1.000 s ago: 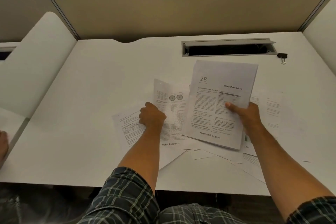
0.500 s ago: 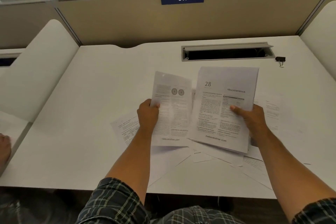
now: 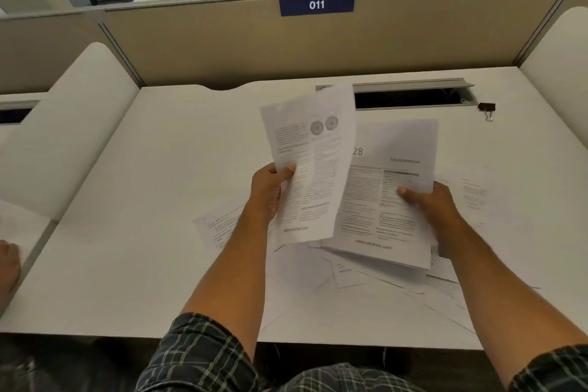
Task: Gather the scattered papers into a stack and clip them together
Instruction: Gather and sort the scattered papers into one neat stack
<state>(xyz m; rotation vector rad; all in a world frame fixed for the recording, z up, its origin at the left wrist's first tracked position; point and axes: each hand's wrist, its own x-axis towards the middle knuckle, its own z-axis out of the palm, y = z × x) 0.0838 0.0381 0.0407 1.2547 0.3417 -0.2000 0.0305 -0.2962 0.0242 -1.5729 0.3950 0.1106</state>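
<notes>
My left hand (image 3: pixel 269 192) pinches a printed sheet with two round figures (image 3: pixel 313 162) by its left edge and holds it up above the desk, its right side overlapping the other held pages. My right hand (image 3: pixel 429 204) grips a small stack headed "28 Miscellaneous" (image 3: pixel 386 200) at its right edge, thumb on top. Several more printed sheets (image 3: pixel 356 274) lie scattered on the white desk (image 3: pixel 159 200) under and around both hands. A black binder clip (image 3: pixel 486 109) lies far right, near the back of the desk.
A grey cable tray with a dark slot (image 3: pixel 410 95) is set into the desk behind the papers. A tan partition with an "011" label (image 3: pixel 316 4) closes the back. White side dividers (image 3: pixel 70 124) flank the desk. Another person's hand (image 3: pixel 8 259) shows at the far left.
My left hand picked the sheet with round figures off the desk and raised it, swinging it right over the stack. The right hand kept hold of its stack.
</notes>
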